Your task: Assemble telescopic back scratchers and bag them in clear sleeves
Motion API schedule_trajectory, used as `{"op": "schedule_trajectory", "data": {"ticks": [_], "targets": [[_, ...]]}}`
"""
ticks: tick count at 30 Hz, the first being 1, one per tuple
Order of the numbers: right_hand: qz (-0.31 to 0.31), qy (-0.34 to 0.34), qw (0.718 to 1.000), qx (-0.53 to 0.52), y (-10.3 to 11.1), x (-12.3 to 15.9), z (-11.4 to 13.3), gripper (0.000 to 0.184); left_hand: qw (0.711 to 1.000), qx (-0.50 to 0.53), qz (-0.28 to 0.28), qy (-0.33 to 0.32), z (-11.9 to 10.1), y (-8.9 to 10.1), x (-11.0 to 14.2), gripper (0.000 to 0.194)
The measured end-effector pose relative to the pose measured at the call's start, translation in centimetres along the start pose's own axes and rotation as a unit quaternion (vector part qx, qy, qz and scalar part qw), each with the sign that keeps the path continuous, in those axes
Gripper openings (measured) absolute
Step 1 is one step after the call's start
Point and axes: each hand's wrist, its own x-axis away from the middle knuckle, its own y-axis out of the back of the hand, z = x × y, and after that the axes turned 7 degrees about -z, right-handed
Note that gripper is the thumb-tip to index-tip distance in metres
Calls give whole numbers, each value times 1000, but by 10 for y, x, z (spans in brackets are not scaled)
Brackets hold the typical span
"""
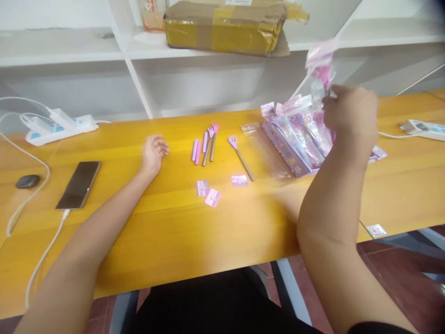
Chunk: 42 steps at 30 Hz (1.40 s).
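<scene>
My right hand [352,113] is raised over the right side of the table, its fingers pinched on a pink hand-shaped back scratcher [322,74] in a clear bag, blurred by motion. Below it, a purple star-patterned box [287,148] holds several more bagged back scratchers [306,132]. My left hand [154,152] rests on the table, fingers loosely bent and apart, holding nothing. To its right lie a purple back scratcher [208,146], a pink one [214,139] and purple and pink tubes [198,153]. Another purple back scratcher [243,161] lies apart, near a small card [239,180].
Two more cards [212,198] lie on the wooden table [167,241]. At left are a phone [79,185] on a cable, a dark earbud case [28,181] and a power strip [62,130]. A taped carton [225,28] sits on the shelf behind. Another power strip [426,129] is at right.
</scene>
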Motion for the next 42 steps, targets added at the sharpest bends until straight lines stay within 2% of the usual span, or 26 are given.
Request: {"op": "schedule_trajectory", "data": {"ticks": [2,3,5,7,9,11,13,17,19,21,24,28,31,34,38,40,42], "targets": [[54,-86,994,-31,-15,-2,-12,52,1000,2,-2,4,0,1,0,44],[62,-130,988,-51,-17,-3,-15,57,1000,-1,-2,5,-1,1,0,43],[24,-177,981,-78,-13,-3,-15,59,1000,-11,1,1,-2,0,1,40],[-49,-181,976,-114,-2,-3,-10,56,1000,-27,5,-9,-2,-3,3,35],[-117,-149,967,-173,13,0,-2,49,998,-63,16,-26,-2,-5,7,28],[-160,-110,952,-235,27,4,9,44,987,-135,52,-63,-2,-8,13,22],[-171,-80,939,-289,38,9,24,38,953,-243,120,-136,-4,-10,21,21],[-118,-34,931,-344,43,13,56,17,821,-421,255,-289,-8,-13,37,32],[-68,-17,939,-337,38,15,71,14,772,-461,290,-328,-9,-14,42,38],[-21,13,946,-324,28,16,83,15,747,-477,306,-347,-9,-15,44,39],[39,81,946,-312,7,20,97,21,746,-472,310,-353,-7,-15,43,35],[163,173,936,-260,-21,27,114,28,769,-463,267,-350,-4,-15,39,23],[308,253,900,-180,-33,35,130,44,785,-475,233,-322,-1,-14,37,5],[412,289,859,-91,-34,43,146,45,796,-490,223,-276,-2,-15,38,14],[419,287,860,-43,-25,49,157,39,778,-530,224,-253,-7,-17,40,20],[399,288,869,-54,-21,49,155,37,787,-529,211,-238,-8,-17,41,16],[354,273,889,-96,-17,45,148,32,811,-509,192,-215,-10,-17,40,14]]}}
